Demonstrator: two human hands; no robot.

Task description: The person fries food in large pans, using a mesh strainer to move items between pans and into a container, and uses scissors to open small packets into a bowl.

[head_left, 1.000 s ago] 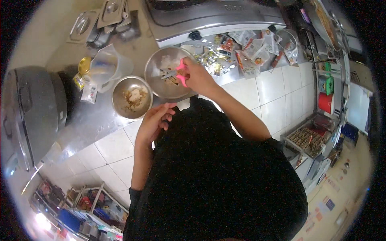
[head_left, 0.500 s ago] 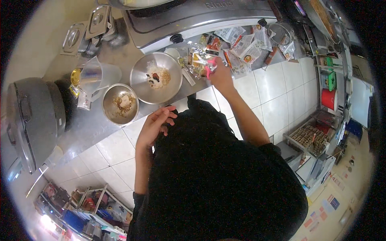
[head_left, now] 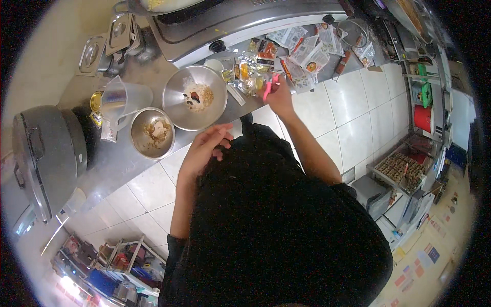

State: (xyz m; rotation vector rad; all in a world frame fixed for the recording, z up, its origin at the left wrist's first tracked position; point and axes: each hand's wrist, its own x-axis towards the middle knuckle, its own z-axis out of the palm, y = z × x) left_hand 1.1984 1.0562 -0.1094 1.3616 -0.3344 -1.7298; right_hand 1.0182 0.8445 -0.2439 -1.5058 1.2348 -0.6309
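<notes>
My right hand (head_left: 281,101) is closed on a pair of pink-handled scissors (head_left: 269,86) at the counter's front edge. The blades are hard to tell from the shiny torn packets (head_left: 245,77) beside them. My left hand (head_left: 205,149) hovers in front of the counter, fingers apart and loosely bent, holding nothing. Nearest to it are a large steel bowl (head_left: 174,88) and a smaller steel bowl (head_left: 137,128). In the large one lie pale powder, tan grains and a dark liquid; brown bits and a pinkish powder lie in the small one.
A clear plastic jug (head_left: 123,100) stands left of the bowls, beyond a large grey rice cooker (head_left: 48,158). Flattened printed packets (head_left: 309,59) and a round wire strainer (head_left: 353,33) lie to the right. The stove (head_left: 245,20) runs along the back.
My left hand has moved a little up and right, toward the counter. My right hand, still holding the scissors, has shifted slightly. The view has tilted a little.
</notes>
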